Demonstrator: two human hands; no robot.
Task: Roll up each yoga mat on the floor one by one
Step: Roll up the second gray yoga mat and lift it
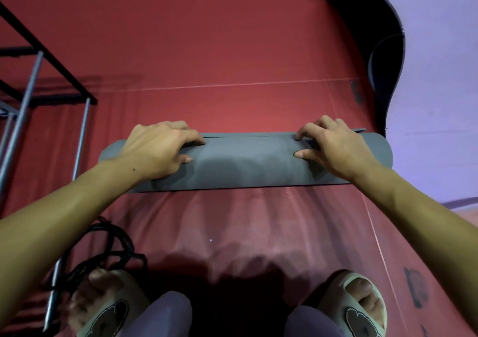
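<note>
Your left hand (157,148) and right hand (333,146) both sit on top of the grey yoga mat (245,163), which lies crosswise on the red floor covering (207,52) just ahead of your feet. It looks almost fully rolled, with a short loose edge showing along the far side. On each hand the fingers (192,140) are curled over that far side and the thumbs press the near face, so both hands are gripping the roll rather than lying flat on it. The main risk, as I judge it, is uneven pressure: if one hand pushes harder, the roll could cone, and the right end already seems to show a layer sticking out past the rest. Loosen your grip too soon and the springy foam may unwind. The red covering is wrinkled under you and could bunch and drag the mat. A dark mat (382,52) lies to the right beside a purple one (439,78), and the black cord (108,248) near your left foot could snag you as you shift.
</note>
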